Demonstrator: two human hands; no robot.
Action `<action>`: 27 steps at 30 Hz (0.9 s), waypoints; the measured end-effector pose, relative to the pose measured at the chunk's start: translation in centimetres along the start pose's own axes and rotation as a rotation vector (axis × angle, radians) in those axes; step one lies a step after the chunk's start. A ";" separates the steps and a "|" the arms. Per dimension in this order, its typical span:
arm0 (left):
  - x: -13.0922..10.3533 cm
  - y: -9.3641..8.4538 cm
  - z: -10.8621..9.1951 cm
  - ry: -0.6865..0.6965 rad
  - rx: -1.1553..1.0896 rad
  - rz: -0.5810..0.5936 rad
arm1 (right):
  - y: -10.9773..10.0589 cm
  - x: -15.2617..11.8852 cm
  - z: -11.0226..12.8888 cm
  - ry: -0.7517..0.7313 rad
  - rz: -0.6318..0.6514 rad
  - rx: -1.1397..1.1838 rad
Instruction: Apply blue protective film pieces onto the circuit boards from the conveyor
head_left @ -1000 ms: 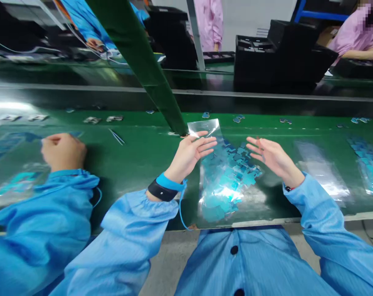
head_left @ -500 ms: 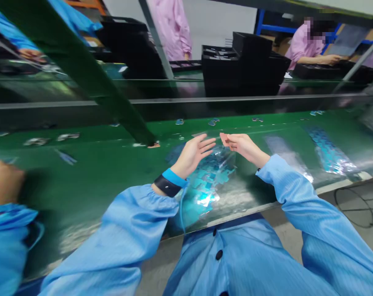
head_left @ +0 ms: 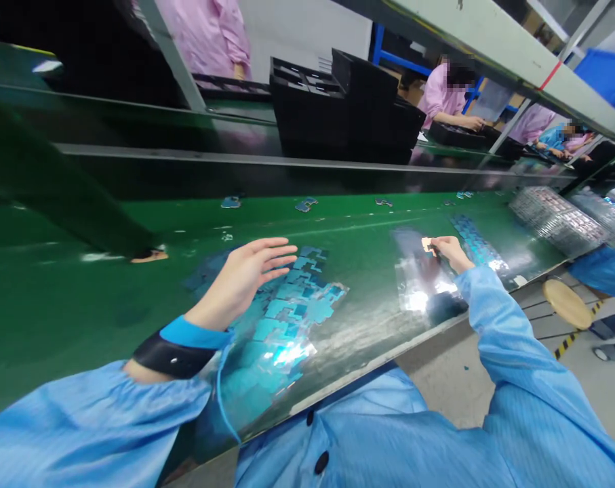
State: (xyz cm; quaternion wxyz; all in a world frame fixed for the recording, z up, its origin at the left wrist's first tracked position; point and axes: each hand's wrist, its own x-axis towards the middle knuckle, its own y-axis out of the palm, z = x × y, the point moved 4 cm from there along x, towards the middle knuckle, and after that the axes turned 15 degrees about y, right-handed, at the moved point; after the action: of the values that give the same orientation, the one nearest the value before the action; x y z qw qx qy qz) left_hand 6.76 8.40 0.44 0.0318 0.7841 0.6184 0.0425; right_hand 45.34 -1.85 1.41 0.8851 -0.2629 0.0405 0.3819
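Observation:
My right hand (head_left: 452, 252) reaches out to the right, pinching a small notched coppery-pink piece (head_left: 428, 245) between its fingertips. Below that piece lies a clear plastic sheet (head_left: 407, 271) with bright reflections. On the left, my left hand (head_left: 256, 274) is held flat, fingers stretched and empty, with a black and blue wrist strap (head_left: 185, 346) behind it. Under and beside this hand, many teal notched pieces (head_left: 287, 305) are spread on a shiny plastic sheet. Whether my left hand touches them I cannot tell.
Small blue boards (head_left: 306, 204) lie along the back of the green bench (head_left: 361, 234). A green post (head_left: 83, 196) slants down at left. More teal pieces (head_left: 472, 237) and stacked clear trays (head_left: 556, 213) are at right. Black bins (head_left: 332, 108) and co-workers (head_left: 447, 95) are beyond.
My right hand has moved right with the coppery-pink piece, away from my left hand, and is now over the clear sheet. The view has turned right; the neighbour's hand at left is out of sight.

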 end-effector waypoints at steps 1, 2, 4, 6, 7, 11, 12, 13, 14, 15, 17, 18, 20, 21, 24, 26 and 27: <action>-0.1 0.1 0.2 -0.003 0.015 0.025 | 0.4 -0.8 0.5 -0.066 -0.031 -0.033; -0.4 0.3 0.5 -0.012 0.027 0.053 | 1.0 -1.8 1.0 -0.143 -0.051 -0.060; -1.3 0.8 0.8 -0.040 0.034 0.110 | 3.2 -4.9 1.8 -0.314 -0.075 -0.097; -2.8 1.5 0.8 -0.067 0.014 0.160 | 6.3 -9.1 2.3 -0.496 -0.068 -0.122; -3.8 1.8 0.7 -0.077 0.003 0.185 | 7.8 -11.4 2.4 -0.579 -0.055 -0.128; -7.7 1.9 -0.7 -0.112 -0.081 0.250 | 12.1 -21.4 3.2 -1.368 -0.261 -0.232; -8.4 1.6 -1.0 -0.109 -0.103 0.248 | 12.8 -22.8 3.2 -1.486 -0.293 -0.253; -9.0 1.1 -1.4 -0.099 -0.113 0.236 | 13.4 -23.6 3.3 -1.547 -0.299 -0.260; -9.3 0.6 -1.6 -0.081 -0.106 0.213 | 13.9 -24.0 3.5 -1.582 -0.290 -0.259; -9.5 0.0 -1.8 -0.063 -0.084 0.186 | 14.3 -24.1 3.6 -1.611 -0.273 -0.251; -9.6 -1.1 -2.0 -0.046 -0.035 0.151 | 15.2 -24.0 3.8 -1.664 -0.230 -0.228; -9.5 -1.6 -2.1 -0.041 -0.016 0.144 | 15.6 -23.9 3.8 -1.681 -0.199 -0.226; -9.1 -2.3 -2.2 -0.016 0.016 0.136 | 16.3 -23.6 3.8 -1.685 -0.108 -0.225; -8.8 -2.7 -2.4 0.004 0.039 0.134 | 16.5 -23.4 3.8 -1.668 -0.051 -0.212; -8.2 -3.8 -3.2 0.073 0.135 0.144 | 16.9 -22.0 4.5 -1.436 0.156 -0.127; -7.9 -4.4 -3.7 0.121 0.202 0.171 | 17.2 -20.4 5.0 -1.093 0.308 -0.068; -7.8 -4.6 -4.0 0.149 0.234 0.187 | 17.6 -19.7 5.2 -0.904 0.398 -0.056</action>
State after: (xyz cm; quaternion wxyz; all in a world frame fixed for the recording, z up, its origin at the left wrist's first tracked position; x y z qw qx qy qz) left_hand 0.02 1.83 3.75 -0.1097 0.8312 0.5441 0.0308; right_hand 18.52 -2.10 3.56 0.7166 -0.0817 -0.3086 0.6202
